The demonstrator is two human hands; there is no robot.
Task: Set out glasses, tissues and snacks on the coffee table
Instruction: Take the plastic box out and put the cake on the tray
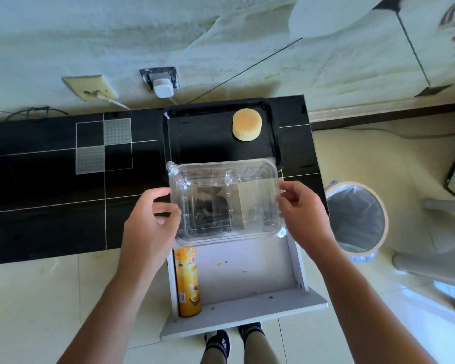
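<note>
A clear plastic clamshell box (pixel 225 200), with nothing visible inside, is held flat between both hands above the table's front edge. My left hand (pixel 153 219) grips its left side and my right hand (pixel 302 208) pinches its right rim. Behind it lies a black tray (pixel 195 132) on the black glossy table (pixel 50 179), with one round yellow cake (pixel 247 124) at the tray's far right. Below the box a white drawer (pixel 247 279) stands pulled out, holding a yellow tube of crisps (pixel 188 282) along its left wall.
A bin (pixel 356 216) lined with a bag stands on the floor right of the table. A charger (pixel 163 86) and a wall socket (pixel 90 88) sit on the wall behind. Pale chair legs (pixel 431 261) are at the right. My feet (pixel 234 340) are under the drawer front.
</note>
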